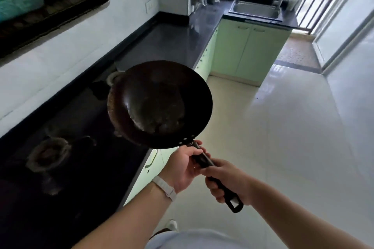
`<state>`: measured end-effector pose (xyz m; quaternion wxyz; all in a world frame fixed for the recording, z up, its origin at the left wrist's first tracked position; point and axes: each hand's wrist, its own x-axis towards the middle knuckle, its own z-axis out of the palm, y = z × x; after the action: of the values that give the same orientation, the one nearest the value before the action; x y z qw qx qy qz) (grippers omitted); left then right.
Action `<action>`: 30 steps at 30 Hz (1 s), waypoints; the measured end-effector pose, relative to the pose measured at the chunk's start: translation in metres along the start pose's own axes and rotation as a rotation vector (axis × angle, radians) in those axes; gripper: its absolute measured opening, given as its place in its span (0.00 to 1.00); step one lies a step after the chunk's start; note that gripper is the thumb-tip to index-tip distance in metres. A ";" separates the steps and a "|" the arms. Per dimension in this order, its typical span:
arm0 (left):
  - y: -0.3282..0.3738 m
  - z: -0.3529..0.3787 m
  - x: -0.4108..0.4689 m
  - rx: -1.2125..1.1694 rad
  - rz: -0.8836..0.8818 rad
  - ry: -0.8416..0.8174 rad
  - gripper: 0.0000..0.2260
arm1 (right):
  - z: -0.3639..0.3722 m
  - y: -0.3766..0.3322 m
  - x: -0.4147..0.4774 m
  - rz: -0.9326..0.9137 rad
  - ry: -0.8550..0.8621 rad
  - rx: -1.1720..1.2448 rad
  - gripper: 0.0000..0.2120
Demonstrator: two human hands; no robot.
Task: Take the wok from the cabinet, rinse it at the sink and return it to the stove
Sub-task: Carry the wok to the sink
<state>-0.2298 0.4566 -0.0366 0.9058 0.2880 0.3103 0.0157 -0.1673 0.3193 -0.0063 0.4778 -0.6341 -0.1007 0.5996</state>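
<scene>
A dark round wok (159, 103) hangs in the air in the middle of the view, tilted, its bowl over the front edge of the black glass stove (85, 127). Its long black handle runs down to the right. My left hand (183, 166) grips the handle close to the bowl. My right hand (226, 180) grips the handle farther back, near its loop end. The steel sink (256, 11) with two tall taps lies far ahead at the end of the counter, under the window.
A dark counter (182, 40) runs along the left wall from the stove to the sink corner, over pale green cabinets (249, 48). A range hood (50, 6) hangs at the upper left. White tiled floor (283, 127) stretches ahead on the right toward a glass door.
</scene>
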 end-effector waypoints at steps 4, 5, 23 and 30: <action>0.027 0.008 0.033 0.051 -0.070 -0.090 0.10 | -0.005 -0.020 0.018 -0.039 0.111 0.065 0.04; 0.032 0.011 0.042 0.068 -0.088 -0.111 0.10 | -0.008 -0.024 0.022 -0.049 0.138 0.075 0.05; 0.032 0.137 0.192 0.333 -0.194 -0.265 0.09 | -0.163 -0.058 0.040 -0.152 0.258 0.325 0.04; 0.021 0.227 0.265 0.371 -0.157 -0.221 0.10 | -0.279 -0.093 0.040 -0.171 0.261 0.262 0.07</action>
<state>0.1168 0.4129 -0.0261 0.8643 0.4245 0.2282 -0.1439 0.1235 0.2611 -0.0143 0.6142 -0.6280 -0.0127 0.4777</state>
